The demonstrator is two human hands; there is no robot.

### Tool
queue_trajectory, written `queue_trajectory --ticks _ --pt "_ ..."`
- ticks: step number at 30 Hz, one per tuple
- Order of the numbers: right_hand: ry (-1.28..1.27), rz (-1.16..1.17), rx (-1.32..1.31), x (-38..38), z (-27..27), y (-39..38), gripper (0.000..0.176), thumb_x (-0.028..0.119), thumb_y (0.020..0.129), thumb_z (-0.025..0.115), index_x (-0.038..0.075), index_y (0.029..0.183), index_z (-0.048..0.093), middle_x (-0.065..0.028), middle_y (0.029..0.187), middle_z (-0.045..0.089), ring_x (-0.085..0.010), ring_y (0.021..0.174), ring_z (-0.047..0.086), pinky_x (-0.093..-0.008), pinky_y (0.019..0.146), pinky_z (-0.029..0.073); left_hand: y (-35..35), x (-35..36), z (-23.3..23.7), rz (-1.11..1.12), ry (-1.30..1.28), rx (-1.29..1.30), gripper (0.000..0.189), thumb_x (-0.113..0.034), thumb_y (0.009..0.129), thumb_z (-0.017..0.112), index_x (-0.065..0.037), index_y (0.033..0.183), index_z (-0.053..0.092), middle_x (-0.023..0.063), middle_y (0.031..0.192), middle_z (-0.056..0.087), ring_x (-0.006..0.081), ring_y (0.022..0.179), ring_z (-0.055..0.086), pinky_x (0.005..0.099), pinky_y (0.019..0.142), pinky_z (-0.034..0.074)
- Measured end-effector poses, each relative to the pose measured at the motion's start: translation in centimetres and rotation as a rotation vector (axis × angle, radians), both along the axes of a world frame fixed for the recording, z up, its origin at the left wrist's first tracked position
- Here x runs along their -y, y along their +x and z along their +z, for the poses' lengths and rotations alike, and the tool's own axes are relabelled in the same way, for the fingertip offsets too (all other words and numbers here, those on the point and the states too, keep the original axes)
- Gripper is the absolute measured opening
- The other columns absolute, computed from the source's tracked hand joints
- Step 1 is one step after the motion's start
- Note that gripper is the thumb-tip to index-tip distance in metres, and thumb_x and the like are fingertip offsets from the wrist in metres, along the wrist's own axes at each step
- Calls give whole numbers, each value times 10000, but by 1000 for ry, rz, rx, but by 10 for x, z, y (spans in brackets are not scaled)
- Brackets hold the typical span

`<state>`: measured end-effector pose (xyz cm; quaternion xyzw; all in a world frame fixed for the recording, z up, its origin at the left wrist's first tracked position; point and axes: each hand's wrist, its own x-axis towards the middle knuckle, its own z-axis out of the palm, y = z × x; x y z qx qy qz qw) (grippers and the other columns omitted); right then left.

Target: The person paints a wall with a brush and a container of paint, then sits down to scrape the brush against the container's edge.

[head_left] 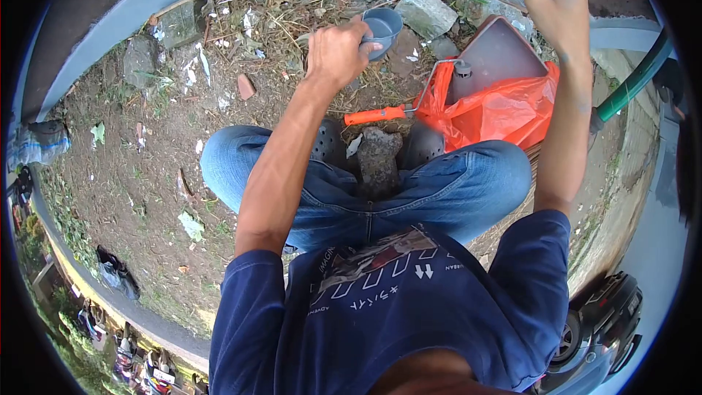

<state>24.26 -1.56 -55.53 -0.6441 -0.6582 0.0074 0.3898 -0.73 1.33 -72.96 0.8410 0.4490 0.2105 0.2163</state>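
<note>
My left hand (338, 53) is closed on the side of a small grey cup (382, 24), held tilted over the ground so that I look down into it. Higher up on the right, my right hand (553, 1) reaches to the top edge of the view with its fingers stretched apart. Nothing shows in it, though the fingertips are partly cut off. Between my arms lies a paint roller (375, 115) with an orange handle, its wire frame reaching to the grey paint tray (497, 47). A red-orange plastic bag (504, 110) covers the tray's near part.
Flat stones (426, 13) and a rough block (379, 161) lie on the littered soil, the block between my feet. A low pale-blue wall (110, 36) curves along the far side. A green hose (636, 80) is at right, with a dark car (596, 329) behind me.
</note>
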Motion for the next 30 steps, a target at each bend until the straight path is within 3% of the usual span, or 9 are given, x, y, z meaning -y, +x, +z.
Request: queue_trajectory --ticks 2,8,9,12,14,16,20,24,30 --pt "-40 54 -53 8 -15 8 246 161 894 661 -29 1034 733 -112 798 734 -128 752 625 -320 700 501 5 9 -14 -34 -14 -25 246 -286 787 785 -88 899 690 142 737 704 351 713 697 469 669 540" --pt "-436 -70 -161 22 -38 -8 277 236 899 663 11 1039 745 -116 783 735 -147 706 642 -327 667 508 6 45 -71 -223 28 -70 245 -298 802 765 -94 902 673 169 1077 715 333 829 714 448 715 571" --pt "-413 -31 -61 24 -43 -10 280 262 909 666 27 1035 751 -127 778 735 -160 710 653 -332 698 517 6 51 -72 -256 -50 -140 214 -276 824 734 -92 901 658 184 1237 654 336 906 710 448 754 579" --pt "-382 182 56 25 -80 10 373 351 900 697 50 1118 729 -215 967 728 -254 897 730 -340 810 536 2 70 -83 -268 -76 -145 277 -311 867 693 -48 833 612 184 1194 664 339 876 701 458 732 568" --pt "-398 252 100 27 -80 11 334 322 910 709 51 1105 735 -186 942 741 -176 861 715 -317 780 530 -4 77 -105 -271 -27 -83 275 -301 867 688 -43 821 603 188 1193 662 338 902 693 452 750 567" --pt "-624 217 65 34 -70 7 266 278 861 667 73 999 765 -208 761 694 -371 732 697 -441 743 546 -10 82 -113 -312 -15 -105 243 -276 862 684 -45 834 613 159 1200 665 336 915 686 452 765 563" --pt "-666 300 227 45 -56 9 231 241 825 701 57 946 771 -191 687 676 -357 660 683 -436 716 548 -21 81 -112 -330 -191 -204 193 -241 865 666 -50 863 635 109 1192 676 333 918 685 458 780 562" --pt "-825 308 441 56 -59 0 192 198 805 730 66 935 776 -175 849 713 -355 736 668 -425 688 522 -25 83 -116 -303 -261 -277 151 -224 863 660 -75 889 666 75 1168 685 328 927 687 462 790 561" --pt "-873 435 492 60 -70 -25 186 208 802 718 30 823 764 -204 731 671 -385 775 661 -461 739 525 -27 83 -113 -298 -290 -342 142 -209 849 668 -124 952 715 69 1176 683 312 939 695 445 819 561"
